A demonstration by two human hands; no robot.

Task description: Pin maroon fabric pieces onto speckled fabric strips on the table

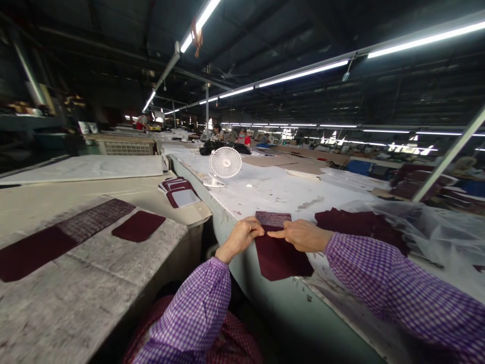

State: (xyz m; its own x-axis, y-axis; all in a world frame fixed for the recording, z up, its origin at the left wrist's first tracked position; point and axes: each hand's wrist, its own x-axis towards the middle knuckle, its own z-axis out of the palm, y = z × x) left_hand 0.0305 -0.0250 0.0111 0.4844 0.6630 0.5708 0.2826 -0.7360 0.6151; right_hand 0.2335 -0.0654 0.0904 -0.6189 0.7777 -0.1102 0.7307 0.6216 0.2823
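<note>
A maroon fabric piece (282,260) with a mottled grey-purple band (273,219) across its far end lies on the white-topped table, its near end hanging over the edge. My left hand (242,236) pinches its left side where maroon meets the band, thumb and forefinger together. From the right, my right hand (306,235) rests on the same piece with the index finger stretched out along that line; its other fingers are curled and partly hidden. The two fingertips are close together. Beyond my right wrist is a darker maroon pile of fabric (358,225).
A white fan (225,163) stands farther along the table (273,189). Clear plastic sheeting (435,227) lies at right. On the left table are a long maroon strip (38,253), a small maroon piece (138,226) and white-and-maroon pieces (181,193). Between the tables runs a gap.
</note>
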